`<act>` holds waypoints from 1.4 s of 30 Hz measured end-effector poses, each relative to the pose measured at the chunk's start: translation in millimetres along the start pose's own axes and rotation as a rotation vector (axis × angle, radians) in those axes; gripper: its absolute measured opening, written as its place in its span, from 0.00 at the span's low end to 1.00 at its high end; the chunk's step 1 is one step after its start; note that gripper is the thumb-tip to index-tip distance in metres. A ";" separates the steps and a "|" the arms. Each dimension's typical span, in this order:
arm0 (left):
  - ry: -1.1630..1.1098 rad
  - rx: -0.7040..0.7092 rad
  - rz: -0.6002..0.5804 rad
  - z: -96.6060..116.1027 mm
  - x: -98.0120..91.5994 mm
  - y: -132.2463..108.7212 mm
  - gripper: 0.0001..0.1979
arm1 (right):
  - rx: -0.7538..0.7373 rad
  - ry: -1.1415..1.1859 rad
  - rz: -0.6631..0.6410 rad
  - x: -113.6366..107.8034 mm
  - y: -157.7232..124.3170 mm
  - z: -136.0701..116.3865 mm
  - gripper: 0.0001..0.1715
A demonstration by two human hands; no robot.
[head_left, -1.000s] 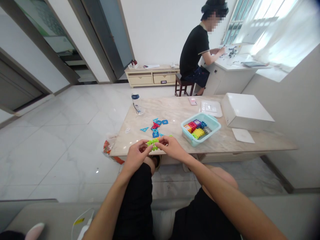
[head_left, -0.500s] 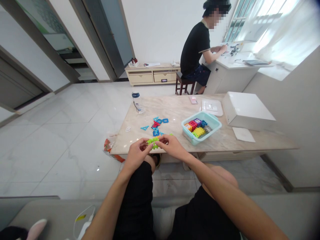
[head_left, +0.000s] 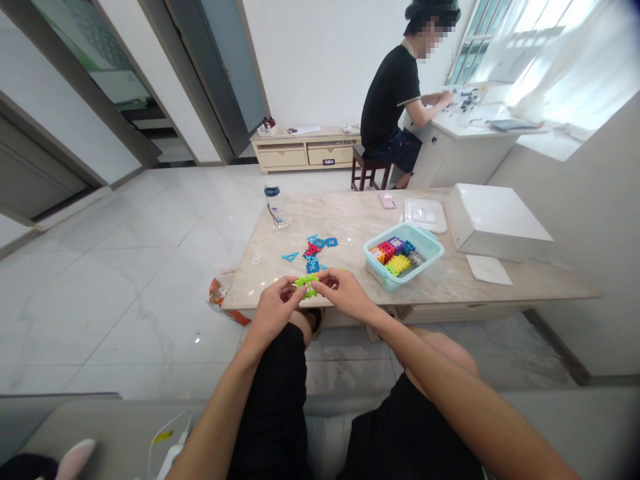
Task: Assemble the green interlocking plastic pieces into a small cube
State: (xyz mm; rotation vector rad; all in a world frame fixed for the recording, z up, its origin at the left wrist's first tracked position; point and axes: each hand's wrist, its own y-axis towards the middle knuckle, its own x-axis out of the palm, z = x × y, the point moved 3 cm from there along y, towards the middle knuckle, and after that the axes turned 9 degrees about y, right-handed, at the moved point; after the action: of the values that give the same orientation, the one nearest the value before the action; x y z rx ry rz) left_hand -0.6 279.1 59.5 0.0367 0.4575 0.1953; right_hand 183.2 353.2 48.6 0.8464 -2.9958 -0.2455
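Between my two hands, near the table's front edge, is a light green interlocking building piece with notched edges. My left hand pinches its left side, and the fingers of my right hand grip its right side. Just beyond them lie blue building pieces and red building pieces in a loose cluster. A light blue triangular piece lies left of that cluster. To the right, a pale teal tub holds several red, yellow, purple, blue and grey pieces.
A water bottle stands at the table's far left. A clear lid, a pink phone, a white box and a white sheet lie to the right. Another person sits at a white desk behind.
Both hands keep the same grip on the green piece. Only a very slight shift of the whole view shows.
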 end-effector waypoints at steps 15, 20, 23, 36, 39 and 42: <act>0.023 0.017 -0.049 3.0 2.2 0.7 0.19 | -0.006 0.008 0.000 -1.2 1.0 2.4 0.13; 0.039 0.023 -0.058 7.2 0.9 -0.5 0.18 | -0.001 0.004 0.001 -0.2 1.4 3.7 0.14; 0.049 0.032 -0.057 8.4 0.7 -0.3 0.17 | -0.003 0.009 -0.005 -0.4 1.4 3.2 0.16; -0.002 -0.003 -0.058 5.3 2.7 -0.5 0.20 | 0.001 0.002 -0.010 -0.5 1.2 2.8 0.14; 0.016 0.010 -0.055 6.5 2.0 -1.0 0.19 | 0.002 0.003 -0.014 -0.3 1.1 1.4 0.13; 0.041 0.033 -0.057 6.2 0.9 -0.7 0.18 | -0.004 0.023 -0.020 0.0 1.0 0.1 0.13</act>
State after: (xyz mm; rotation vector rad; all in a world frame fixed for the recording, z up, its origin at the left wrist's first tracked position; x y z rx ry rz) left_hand 3.0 278.6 64.7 0.0518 0.5022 0.1325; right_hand 182.6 354.1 48.7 0.8726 -2.9656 -0.2404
